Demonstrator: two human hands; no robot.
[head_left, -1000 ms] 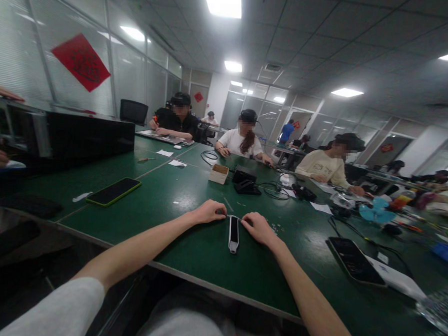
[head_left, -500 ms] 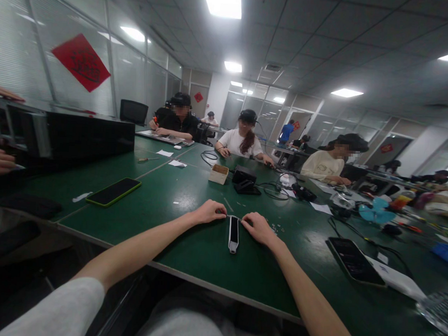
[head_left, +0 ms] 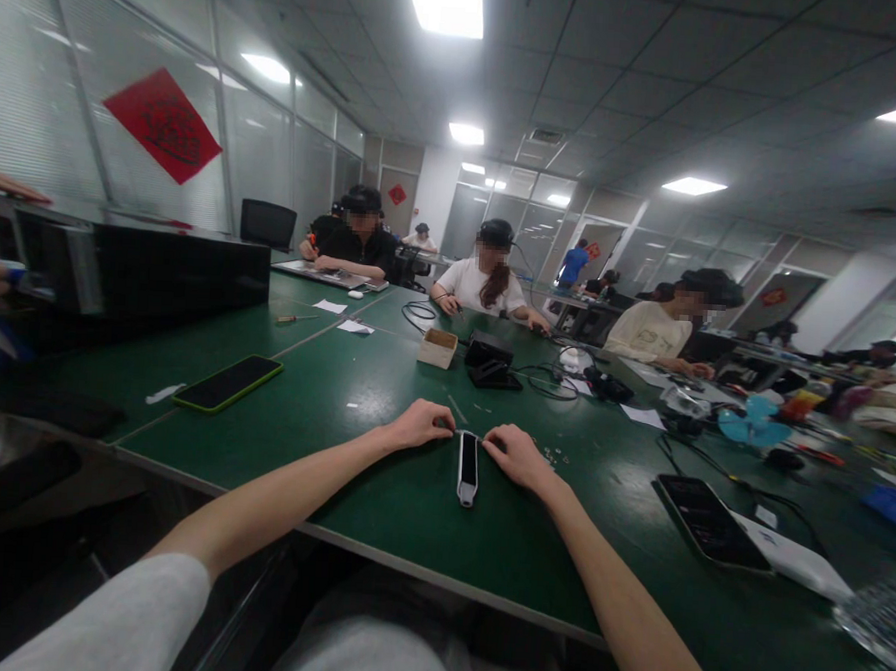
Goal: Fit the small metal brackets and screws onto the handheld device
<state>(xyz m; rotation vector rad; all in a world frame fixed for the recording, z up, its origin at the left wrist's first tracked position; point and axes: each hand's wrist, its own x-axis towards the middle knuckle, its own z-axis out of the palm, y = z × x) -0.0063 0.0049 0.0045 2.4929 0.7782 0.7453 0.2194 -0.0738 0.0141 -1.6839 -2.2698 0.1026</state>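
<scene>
A slim white device with a long dark face (head_left: pixel 468 469) lies on the green table (head_left: pixel 379 512) in front of me, its narrow end toward me. At its far left corner is my left hand (head_left: pixel 417 423), fingers pinched together at a thin piece that crosses the device's far end. My right hand (head_left: pixel 518 453) is closed in the same way at the far right corner. What the fingertips hold is too small to make out. Several tiny pale bits (head_left: pixel 553 455) lie just beyond my right hand.
A green-edged phone (head_left: pixel 227 383) lies left, a dark phone (head_left: pixel 712 522) right. Farther back are a small box (head_left: pixel 437 348), a black device (head_left: pixel 489 349), cables and a blue fan (head_left: pixel 754 422). A large black case (head_left: pixel 181 269) stands left. People sit across the table.
My hands and the white device hold their places. At the far left, another person's hand has shifted beside the black case, with something blue now showing. The person at right has moved slightly right.
</scene>
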